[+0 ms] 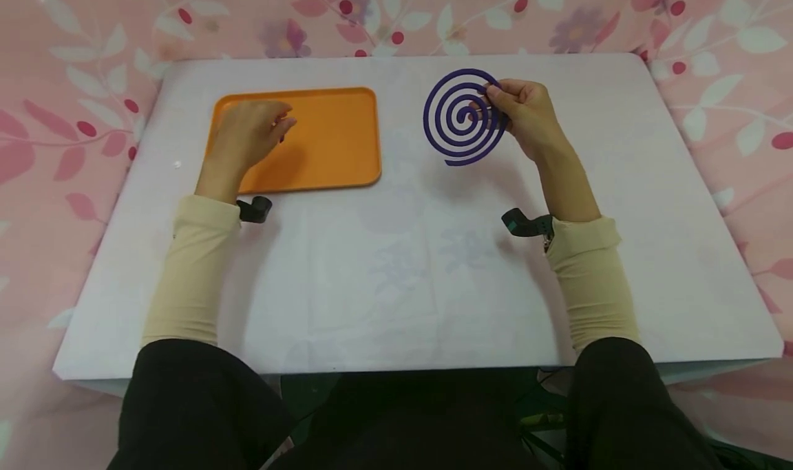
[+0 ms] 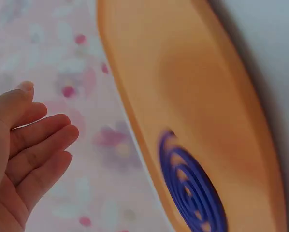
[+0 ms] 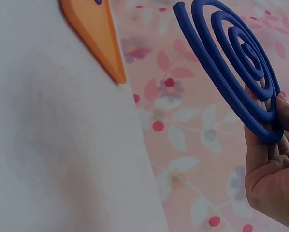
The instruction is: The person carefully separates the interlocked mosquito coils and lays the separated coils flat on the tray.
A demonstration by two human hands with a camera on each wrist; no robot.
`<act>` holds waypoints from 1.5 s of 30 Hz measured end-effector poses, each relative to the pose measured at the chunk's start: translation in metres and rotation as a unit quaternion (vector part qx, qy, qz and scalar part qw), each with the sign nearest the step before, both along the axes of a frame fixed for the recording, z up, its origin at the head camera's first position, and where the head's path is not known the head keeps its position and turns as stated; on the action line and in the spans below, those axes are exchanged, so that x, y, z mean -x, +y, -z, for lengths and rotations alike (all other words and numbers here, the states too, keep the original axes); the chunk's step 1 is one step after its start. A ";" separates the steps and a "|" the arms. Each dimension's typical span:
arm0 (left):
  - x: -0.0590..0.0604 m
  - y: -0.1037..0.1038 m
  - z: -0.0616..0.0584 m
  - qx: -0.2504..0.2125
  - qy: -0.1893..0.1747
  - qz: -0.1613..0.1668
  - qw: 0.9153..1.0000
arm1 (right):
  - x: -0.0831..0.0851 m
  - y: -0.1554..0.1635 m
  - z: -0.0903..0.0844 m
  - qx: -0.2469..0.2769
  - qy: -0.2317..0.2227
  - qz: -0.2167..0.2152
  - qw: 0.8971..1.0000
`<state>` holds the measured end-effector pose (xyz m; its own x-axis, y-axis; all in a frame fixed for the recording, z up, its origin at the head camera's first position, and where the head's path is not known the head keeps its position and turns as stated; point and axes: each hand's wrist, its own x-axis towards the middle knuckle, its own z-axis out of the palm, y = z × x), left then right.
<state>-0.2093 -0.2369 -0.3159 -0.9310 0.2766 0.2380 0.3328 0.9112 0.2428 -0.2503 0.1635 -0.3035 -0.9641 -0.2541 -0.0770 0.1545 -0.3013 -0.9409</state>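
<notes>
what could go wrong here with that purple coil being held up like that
1. The right hand pinches the purple spiral coil only at one edge, lifted off the white table; the thin rings may snap or slip.
2. The left hand hovers open over the orange tray, so nothing supports the coil's free side if it sags.

I cannot read any text, label, brand, number or sign in these three views.
</notes>
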 end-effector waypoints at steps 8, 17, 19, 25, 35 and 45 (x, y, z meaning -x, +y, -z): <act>0.009 0.067 -0.013 -0.159 -0.002 0.056 0.986 | 0.010 -0.041 -0.013 0.019 0.001 -0.021 1.000; 0.004 0.093 -0.023 -0.413 -0.081 0.017 0.907 | 0.013 -0.089 -0.013 -0.019 0.004 -0.050 0.999; 0.002 0.092 -0.025 -0.461 -0.097 0.002 0.882 | 0.014 -0.096 -0.012 -0.032 0.001 -0.054 0.998; 0.001 0.088 -0.022 -0.518 -0.117 -0.048 0.846 | 0.020 -0.109 -0.008 -0.070 -0.021 -0.065 0.995; 0.004 0.079 -0.007 -0.511 -0.121 -0.123 0.842 | 0.031 -0.130 0.008 -0.148 -0.064 -0.072 0.984; 0.022 0.068 0.025 -0.433 -0.154 -0.189 0.868 | 0.037 -0.147 0.030 -0.226 -0.115 -0.073 0.965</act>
<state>-0.2311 -0.1689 -0.3408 -0.9724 -0.2218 -0.0718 -0.1525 0.3722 0.9155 -0.2875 0.0164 -0.3336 -0.8646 -0.2761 -0.4199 0.3855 0.1714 -0.9066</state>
